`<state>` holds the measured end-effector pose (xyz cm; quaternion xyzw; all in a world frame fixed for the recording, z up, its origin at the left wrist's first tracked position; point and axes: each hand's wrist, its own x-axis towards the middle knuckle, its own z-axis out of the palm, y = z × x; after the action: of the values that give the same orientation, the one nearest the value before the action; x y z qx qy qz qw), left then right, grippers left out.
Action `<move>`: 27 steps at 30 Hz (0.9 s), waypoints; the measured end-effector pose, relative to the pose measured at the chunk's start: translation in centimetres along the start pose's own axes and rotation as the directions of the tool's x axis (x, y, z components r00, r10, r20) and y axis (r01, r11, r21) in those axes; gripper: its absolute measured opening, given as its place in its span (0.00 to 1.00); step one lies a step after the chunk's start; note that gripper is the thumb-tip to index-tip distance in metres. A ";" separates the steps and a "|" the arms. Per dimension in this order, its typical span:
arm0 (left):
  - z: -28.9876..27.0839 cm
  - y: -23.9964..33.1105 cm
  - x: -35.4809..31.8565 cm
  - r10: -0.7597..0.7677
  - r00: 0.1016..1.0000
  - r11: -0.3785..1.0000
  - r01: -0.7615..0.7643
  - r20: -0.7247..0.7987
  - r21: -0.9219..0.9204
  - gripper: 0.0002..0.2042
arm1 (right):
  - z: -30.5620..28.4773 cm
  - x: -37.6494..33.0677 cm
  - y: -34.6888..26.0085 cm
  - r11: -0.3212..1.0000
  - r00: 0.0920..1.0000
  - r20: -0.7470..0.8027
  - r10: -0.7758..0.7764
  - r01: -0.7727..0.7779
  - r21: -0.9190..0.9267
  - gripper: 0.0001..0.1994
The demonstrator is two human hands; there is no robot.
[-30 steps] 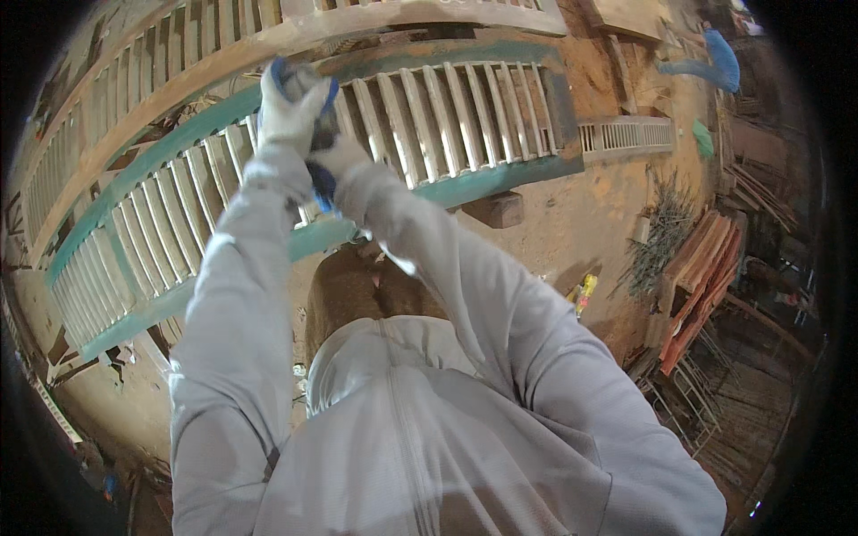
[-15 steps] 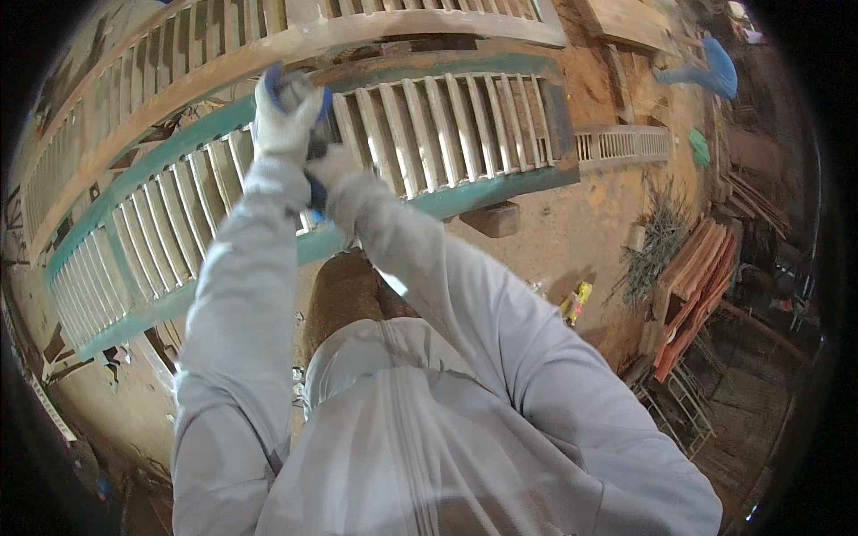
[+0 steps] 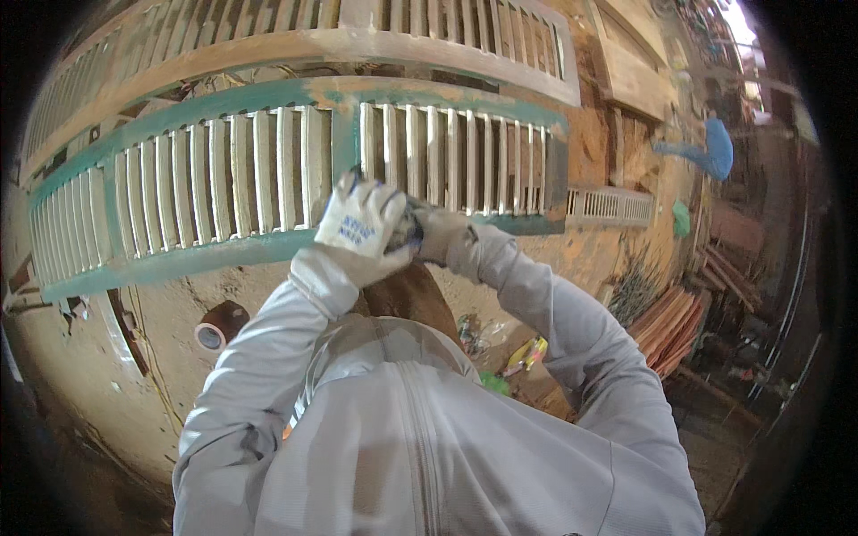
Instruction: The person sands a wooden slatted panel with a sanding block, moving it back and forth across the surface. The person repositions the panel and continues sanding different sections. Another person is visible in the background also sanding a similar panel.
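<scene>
Here, the left hand (image 3: 361,223) and right hand (image 3: 441,234) meet by the green slatted panel (image 3: 346,143), either grip's state impossible to tell.

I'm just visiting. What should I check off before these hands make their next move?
1. Left hand covered: ok, in a white glove with blue marks.
2. Object between the left hand and right hand identifiable: cannot tell, fingers hide it.
3. Grey sleeves down to the wrists: ok.
4. Slatted panel evenly coloured: not ok, green with brown patches.
5. Ground free of loose things: not ok, a brown roll lies there.
</scene>
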<state>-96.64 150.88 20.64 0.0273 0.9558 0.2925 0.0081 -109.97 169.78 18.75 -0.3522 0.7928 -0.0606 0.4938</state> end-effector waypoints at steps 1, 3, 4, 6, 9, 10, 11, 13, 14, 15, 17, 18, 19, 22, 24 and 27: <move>0.1 0.8 -1.0 0.001 1.000 0.998 -0.001 -0.005 0.057 0.39 | 0.0 -1.3 0.3 1.000 1.000 0.024 -0.003 0.003 -0.012 0.23; 0.5 1.3 -2.4 -0.018 1.000 0.983 0.019 -0.007 0.180 0.39 | -4.0 -4.9 -4.2 0.999 0.999 0.050 0.008 -0.010 0.039 0.25; 0.8 1.3 -2.2 -0.045 0.999 0.989 0.047 -0.023 0.138 0.39 | -4.4 -3.8 -4.1 0.996 0.995 0.095 0.014 -0.006 -0.087 0.25; 2.4 1.4 -1.6 -0.102 0.993 0.993 0.104 -0.056 0.046 0.39 | -5.1 -1.1 -4.1 0.941 0.982 0.181 0.044 0.020 -0.337 0.25; 1.8 0.9 2.1 -0.240 0.941 0.960 0.266 -0.238 0.087 0.36 | -8.5 -0.3 -1.4 0.934 0.996 0.078 -0.033 0.058 -0.353 0.19; 1.3 0.1 4.0 -0.259 0.923 0.953 0.292 -0.286 0.080 0.36 | -8.7 3.3 0.5 0.889 0.994 0.071 -0.082 0.106 -0.446 0.18; 1.0 -0.6 5.8 -0.253 0.902 0.950 0.300 -0.350 0.088 0.36 | -9.3 6.6 2.4 0.841 0.994 0.045 -0.101 0.109 -0.530 0.17; -0.4 -2.5 9.0 -0.296 0.872 0.935 0.348 -0.391 0.069 0.35 | -11.7 9.5 0.9 0.790 0.995 -0.063 -0.074 0.020 -0.613 0.18; -1.1 -3.6 10.3 -0.350 0.865 0.920 0.390 -0.360 0.041 0.34 | -13.1 10.4 -1.6 0.784 0.991 -0.129 -0.042 -0.047 -0.619 0.19; -1.9 -4.5 11.3 -0.378 0.847 0.901 0.429 -0.373 0.063 0.33 | -14.6 11.2 -4.2 0.776 0.981 -0.193 -0.014 -0.112 -0.621 0.21; -2.7 -4.8 13.1 -0.376 0.838 0.890 0.446 -0.395 0.099 0.31 | -17.0 12.7 -2.8 0.862 0.973 -0.202 -0.109 -0.009 -0.508 0.24; -2.7 -5.1 13.4 -0.382 0.833 0.881 0.459 -0.399 0.115 0.30 | -16.7 13.0 -3.4 0.851 0.958 -0.268 -0.103 -0.055 -0.523 0.25; -2.5 -5.5 13.2 -0.389 0.828 0.871 0.473 -0.405 0.131 0.29 | -16.3 12.8 -4.0 0.845 0.966 -0.250 -0.072 -0.074 -0.529 0.23; -0.6 -3.0 11.2 -0.372 0.813 0.887 0.453 -0.448 0.086 0.25 | -14.8 12.3 1.6 0.781 0.979 -0.193 0.060 -0.166 -0.601 0.20; 2.0 -1.5 8.9 -0.362 0.780 0.899 0.437 -0.511 0.031 0.22 | -12.0 10.6 2.2 0.763 0.995 -0.076 0.072 -0.104 -0.638 0.20; 3.9 1.4 4.2 -0.402 0.760 0.908 0.402 -0.510 -0.117 0.19 | -9.0 6.0 -1.0 0.761 0.995 0.077 0.057 0.006 -0.649 0.21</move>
<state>-100.68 154.48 18.21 -0.2587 0.9046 0.2806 -0.1897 -118.46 163.03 19.27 -0.4927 0.7460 0.2399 0.3784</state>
